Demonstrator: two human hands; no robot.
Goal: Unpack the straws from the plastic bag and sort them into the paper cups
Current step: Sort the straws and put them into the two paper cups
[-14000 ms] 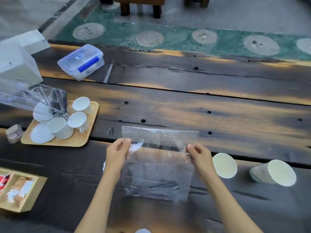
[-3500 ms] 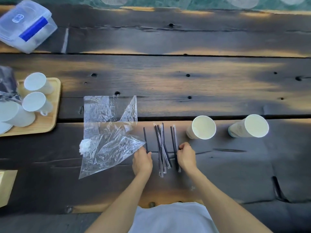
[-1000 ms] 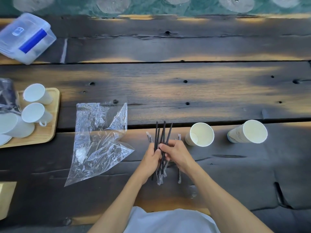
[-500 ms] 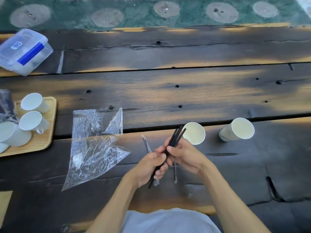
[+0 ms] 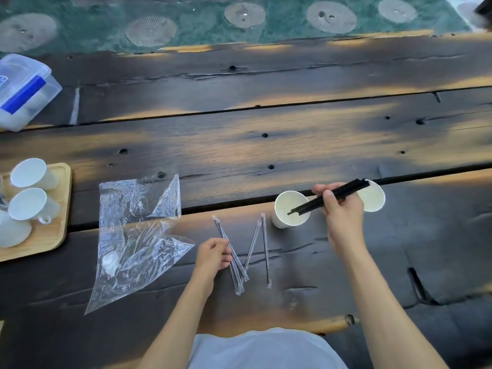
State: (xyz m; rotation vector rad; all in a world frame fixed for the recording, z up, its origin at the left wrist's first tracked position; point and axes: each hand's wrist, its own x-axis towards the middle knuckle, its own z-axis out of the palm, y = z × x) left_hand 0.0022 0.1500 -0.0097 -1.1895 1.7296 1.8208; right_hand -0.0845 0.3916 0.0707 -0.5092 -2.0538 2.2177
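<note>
Over the nearer paper cup [image 5: 291, 208], my right hand [image 5: 340, 209] pinches a bundle of bare black straws [image 5: 330, 195], long axis slanting down-left, lower tips just inside the rim. The second cup [image 5: 374, 199] sits right behind that hand, partly hidden. My left hand [image 5: 213, 255] curls lightly onto the wrapped straws [image 5: 241, 255] fanned on the tabletop [image 5: 239, 145] (nearer to them by far); whether it is actually grasping one I can't tell. The emptied plastic bag [image 5: 138, 235] lies further left.

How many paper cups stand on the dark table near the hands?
2: the near paper cup beside the wrapped straws, and the far paper cup, partly hidden behind the right hand.
</note>
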